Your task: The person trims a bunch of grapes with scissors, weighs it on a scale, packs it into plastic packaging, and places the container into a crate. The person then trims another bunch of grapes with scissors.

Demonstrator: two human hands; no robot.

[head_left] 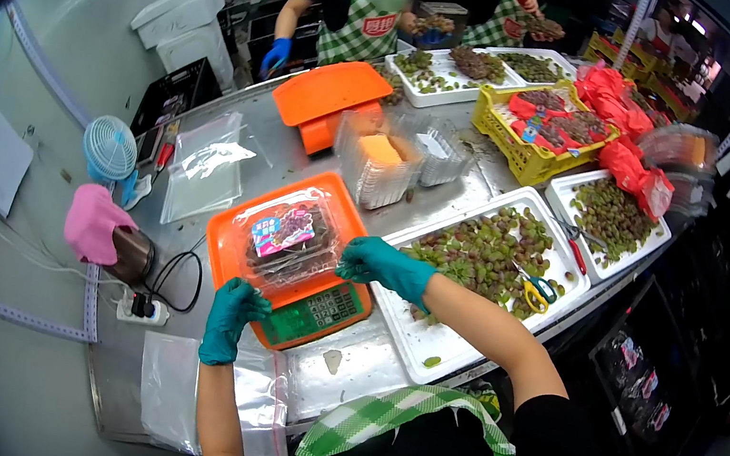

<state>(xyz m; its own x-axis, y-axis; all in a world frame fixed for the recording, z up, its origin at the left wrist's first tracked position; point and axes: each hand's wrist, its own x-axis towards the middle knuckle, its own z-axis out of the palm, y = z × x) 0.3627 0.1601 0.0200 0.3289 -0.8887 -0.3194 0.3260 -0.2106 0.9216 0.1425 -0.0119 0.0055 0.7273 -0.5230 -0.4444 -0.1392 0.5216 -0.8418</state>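
Observation:
A clear plastic clamshell box (311, 253) of dark grapes with a colourful label (282, 232) rests on the orange pan (223, 238) of a digital scale. My left hand (235, 320), in a teal glove, has its fingers curled at the box's near left corner. At the right side of the box, my right hand (385, 268) in a matching glove pinches the edge. Below the pan shows the scale's green keypad (308, 317). Just right of my right hand lies a white tray (404, 341) of loose grapes, holding yellow-handled scissors (536, 293).
Stacked empty clamshells (380, 168) and a second orange scale (329, 95) stand beyond. A yellow crate (530, 164) and another grape tray (610, 261) are to the right. Plastic bags (169, 389) lie at the near left, a fan (110, 149) at the left. Co-workers in checked aprons (359, 34) stand opposite.

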